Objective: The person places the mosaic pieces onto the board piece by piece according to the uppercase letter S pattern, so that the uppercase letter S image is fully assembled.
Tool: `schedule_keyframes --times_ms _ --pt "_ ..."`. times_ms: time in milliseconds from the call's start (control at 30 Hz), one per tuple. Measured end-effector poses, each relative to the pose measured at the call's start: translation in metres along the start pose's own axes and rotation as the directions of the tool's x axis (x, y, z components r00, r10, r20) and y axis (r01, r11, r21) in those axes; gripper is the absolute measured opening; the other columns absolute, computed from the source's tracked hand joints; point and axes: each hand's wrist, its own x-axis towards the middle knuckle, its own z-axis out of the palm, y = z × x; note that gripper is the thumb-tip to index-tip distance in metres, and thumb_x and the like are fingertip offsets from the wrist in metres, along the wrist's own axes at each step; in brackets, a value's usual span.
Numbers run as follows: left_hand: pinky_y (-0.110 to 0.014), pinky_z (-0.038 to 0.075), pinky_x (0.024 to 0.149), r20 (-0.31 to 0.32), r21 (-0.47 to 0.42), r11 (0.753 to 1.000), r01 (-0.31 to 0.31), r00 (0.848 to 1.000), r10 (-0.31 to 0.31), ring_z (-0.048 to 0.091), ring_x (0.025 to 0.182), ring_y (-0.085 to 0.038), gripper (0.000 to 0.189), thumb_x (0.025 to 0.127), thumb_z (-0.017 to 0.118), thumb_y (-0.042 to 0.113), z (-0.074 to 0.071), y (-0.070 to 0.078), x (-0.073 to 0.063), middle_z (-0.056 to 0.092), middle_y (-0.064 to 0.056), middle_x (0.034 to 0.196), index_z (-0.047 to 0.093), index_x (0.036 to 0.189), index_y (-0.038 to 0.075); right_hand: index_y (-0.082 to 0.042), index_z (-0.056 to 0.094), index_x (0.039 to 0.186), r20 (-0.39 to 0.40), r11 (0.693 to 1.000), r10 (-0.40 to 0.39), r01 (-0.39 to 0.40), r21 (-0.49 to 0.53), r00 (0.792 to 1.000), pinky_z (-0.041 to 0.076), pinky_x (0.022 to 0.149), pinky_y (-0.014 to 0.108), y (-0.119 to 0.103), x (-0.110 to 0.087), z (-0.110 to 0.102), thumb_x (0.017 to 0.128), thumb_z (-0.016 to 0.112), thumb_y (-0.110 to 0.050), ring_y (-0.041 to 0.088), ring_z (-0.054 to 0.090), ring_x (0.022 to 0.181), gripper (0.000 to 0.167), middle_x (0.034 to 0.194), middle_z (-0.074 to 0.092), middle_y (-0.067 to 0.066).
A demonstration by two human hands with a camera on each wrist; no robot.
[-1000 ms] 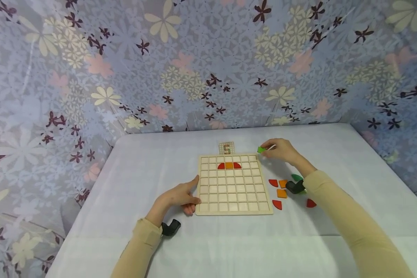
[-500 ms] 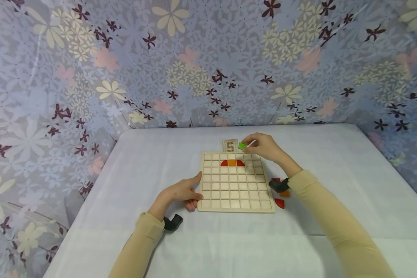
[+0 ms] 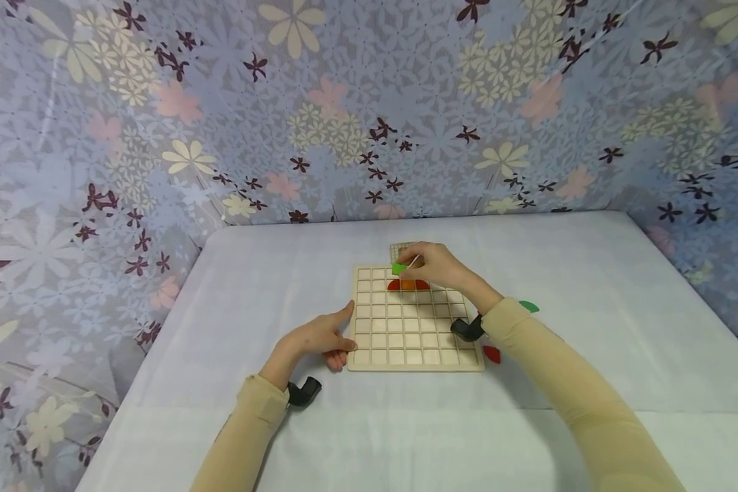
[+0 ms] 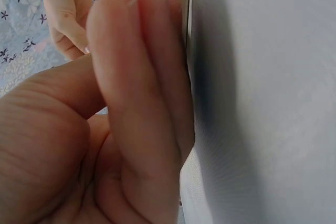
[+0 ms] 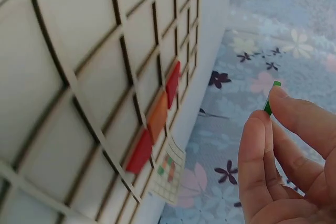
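My right hand (image 3: pixel 439 265) pinches a small light-green tile (image 3: pixel 398 268) between thumb and fingers, over the far rows of a wooden grid board (image 3: pixel 378 342). The right wrist view shows this tile edge-on at the fingertips (image 5: pixel 255 129). Two red rounded tiles (image 3: pixel 393 285) flank an orange square (image 3: pixel 408 284) in one row of the board, just below the held tile. At the board's left edge rests my left hand (image 3: pixel 316 340), thumb and a finger spread against the rim, other fingers folded under. In the left wrist view the left hand (image 4: pixel 142 93) hides most of the board.
Behind the board lies a pattern card (image 5: pixel 170 174), partly covered by the right hand in the head view. A dark-green tile (image 3: pixel 529 306) and a red tile (image 3: pixel 492 354) lie right of the board; the right forearm hides other loose pieces. Flowered cloth (image 3: pixel 283 137) hangs behind the table.
The right hand has carried the green tile leftward from beyond the board's far right corner to above the orange and red tiles. My left hand stays at the board's edge.
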Motion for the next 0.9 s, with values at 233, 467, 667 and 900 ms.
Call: schedule_keyframes --times_ms 233,467,667,900 --pt "-0.033 0.055 0.047 0.006 0.005 1.0 0.005 1.0 -0.005 0.06 0.044 -0.018 0.085 0.093 0.061 0.006 -0.001 0.002 0.0 0.063 -0.014 0.061 0.001 0.152 0.011 -0.003 0.066 0.11 0.067 0.998 -0.011 0.015 -0.057 0.998 0.053 0.079 0.034 0.005 0.006 0.013 0.084 0.073 -0.014 0.023 0.063 0.09 0.029 0.106 0.063 0.01" --pt "-0.033 0.055 0.048 0.008 -0.002 1.0 0.022 1.0 -0.022 0.061 0.046 -0.019 0.084 0.093 0.061 0.007 0.0 0.0 0.001 0.064 -0.015 0.062 0.002 0.153 0.013 -0.002 0.066 0.107 0.149 0.998 0.011 -0.001 -0.065 0.989 0.052 0.075 0.033 0.009 0.005 0.025 0.083 0.074 -0.014 0.018 0.06 0.083 0.028 0.094 0.064 0.005" --pt "-0.033 0.055 0.047 0.011 -0.009 1.0 0.016 1.0 -0.016 0.06 0.045 -0.018 0.084 0.093 0.061 0.007 0.0 -0.002 0.003 0.063 -0.015 0.061 0.002 0.153 0.013 -0.002 0.067 0.104 0.18 0.992 -0.009 0.032 -0.124 0.984 0.052 0.074 0.031 0.013 0.004 0.03 0.082 0.075 -0.013 0.017 0.06 0.082 0.027 0.093 0.065 0.003" --pt "-0.033 0.055 0.047 0.004 -0.008 1.0 0.016 1.0 -0.016 0.061 0.046 -0.019 0.085 0.092 0.062 0.007 -0.001 -0.002 0.002 0.063 -0.015 0.061 0.002 0.153 0.013 -0.001 0.067 0.102 0.186 0.984 -0.036 0.067 -0.166 0.982 0.052 0.074 0.031 0.014 0.006 0.034 0.081 0.076 -0.011 0.018 0.06 0.082 0.025 0.091 0.064 0.005"
